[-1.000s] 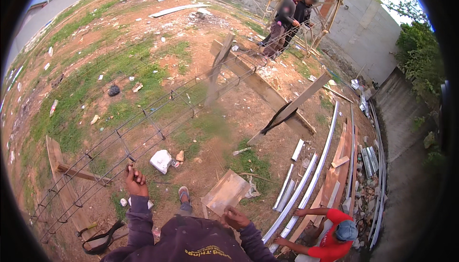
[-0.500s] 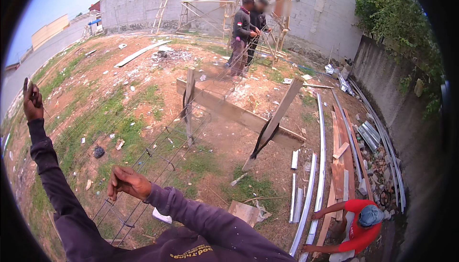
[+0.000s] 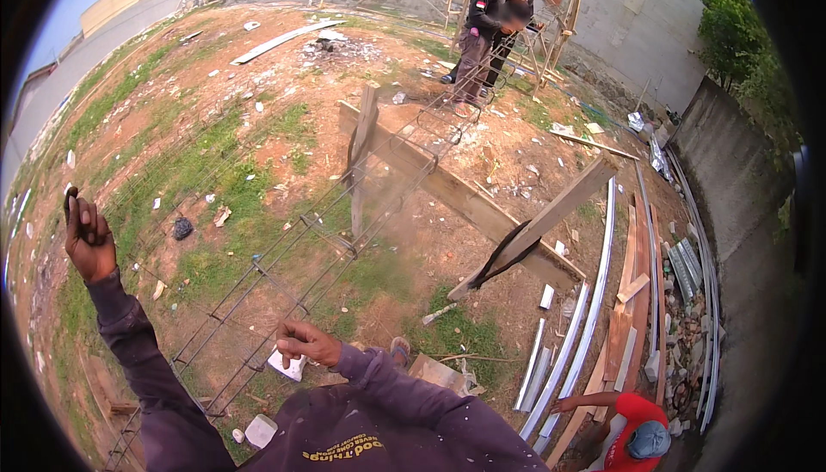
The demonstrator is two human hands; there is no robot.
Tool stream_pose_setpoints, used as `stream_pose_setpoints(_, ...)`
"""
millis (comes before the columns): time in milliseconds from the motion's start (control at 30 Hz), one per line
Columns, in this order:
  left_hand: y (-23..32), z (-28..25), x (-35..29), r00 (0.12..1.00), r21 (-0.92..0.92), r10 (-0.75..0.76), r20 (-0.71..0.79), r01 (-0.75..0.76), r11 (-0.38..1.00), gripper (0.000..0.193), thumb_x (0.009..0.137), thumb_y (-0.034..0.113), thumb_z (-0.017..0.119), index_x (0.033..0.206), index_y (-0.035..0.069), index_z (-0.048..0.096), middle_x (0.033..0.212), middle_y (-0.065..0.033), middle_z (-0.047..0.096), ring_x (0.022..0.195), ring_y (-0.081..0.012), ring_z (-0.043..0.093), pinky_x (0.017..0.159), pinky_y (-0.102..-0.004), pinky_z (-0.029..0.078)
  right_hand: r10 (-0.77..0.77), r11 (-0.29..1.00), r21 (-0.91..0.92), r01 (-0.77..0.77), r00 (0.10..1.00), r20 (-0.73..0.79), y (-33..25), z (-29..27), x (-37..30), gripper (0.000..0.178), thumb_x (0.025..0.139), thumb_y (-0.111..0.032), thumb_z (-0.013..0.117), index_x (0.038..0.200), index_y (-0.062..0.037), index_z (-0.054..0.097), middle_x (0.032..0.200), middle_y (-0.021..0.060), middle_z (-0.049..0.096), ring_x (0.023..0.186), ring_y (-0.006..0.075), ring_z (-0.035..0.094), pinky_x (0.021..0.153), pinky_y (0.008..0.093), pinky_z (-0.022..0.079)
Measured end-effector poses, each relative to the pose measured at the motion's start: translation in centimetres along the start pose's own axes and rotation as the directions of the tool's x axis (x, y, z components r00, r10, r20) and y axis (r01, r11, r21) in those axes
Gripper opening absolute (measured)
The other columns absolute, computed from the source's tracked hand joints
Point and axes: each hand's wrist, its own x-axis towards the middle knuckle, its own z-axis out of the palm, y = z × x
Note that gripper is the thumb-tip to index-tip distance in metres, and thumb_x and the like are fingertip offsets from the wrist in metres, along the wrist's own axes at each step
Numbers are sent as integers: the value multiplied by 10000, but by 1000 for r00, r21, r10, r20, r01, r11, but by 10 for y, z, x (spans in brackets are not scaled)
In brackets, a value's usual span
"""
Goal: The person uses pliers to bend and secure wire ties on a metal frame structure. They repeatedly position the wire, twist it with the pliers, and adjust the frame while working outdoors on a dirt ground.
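My left hand [image 3: 89,240] is raised at the far left, away from the steel bars. One finger or thumb points up and the other fingers are curled; anything inside them is too small to make out. My right hand [image 3: 307,343] is closed, its fingers bent inward, above the near part of a long rebar cage [image 3: 350,250]. Whether it pinches something thin is hidden. The cage runs away from me, with square ties along its bars. It passes over a wooden crosspiece [image 3: 465,201] fixed to a short post [image 3: 363,158] and a leaning post [image 3: 551,218] with black bindings.
Two people [image 3: 483,29] stand at the cage's far end beside wooden scaffolding [image 3: 559,29]. At lower right a person in red [image 3: 638,425] bends over metal strips [image 3: 594,300] and planks [image 3: 621,334]. A concrete wall [image 3: 731,162] lines the right side. Litter dots the grass.
The whole view has shifted, so the scene sits farther right and the far people higher. My left hand appears lower. My right hand appears farther right, still closed. The person in red appears lower.
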Motion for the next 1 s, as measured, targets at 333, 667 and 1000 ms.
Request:
stream_pose_setpoints(333, -168, 69, -10, 990, -53, 18, -139, -26, 998, 281, 1008, 101, 420, 1258, -13, 476, 714, -17, 426, 494, -48, 271, 389, -212, 219, 116, 972, -214, -95, 989, 89, -83, -148, -72, 385, 986, -278, 508, 1287, -46, 571, 912, 29, 633, 731, 74, 535, 652, 251, 436)
stream_pose_setpoints(667, -396, 242, -139, 830, -4, -380, -408, 414, 910, 114, 968, 159, 543, 1043, 73, 548, 660, -14, 500, 465, -41, 338, 420, -200, 280, 306, 866, -272, -419, 876, -374, -105, -264, -150, 233, 967, -205, 530, 1107, -26, 581, 776, 50, 569, 757, 128, 575, 692, 329, 462)
stream_pose_setpoints(1000, -437, 255, -211, 190, 315, -964, 184, 918, 241, 193, 936, 174, 601, 1002, -6, 620, 694, -39, 607, 606, -90, 555, 537, -241, 425, 278, 693, -560, -454, 885, -374, -109, -285, -155, 221, 935, -191, 585, 1050, -20, 666, 900, 46, 680, 801, 122, 607, 707, 297, 469)
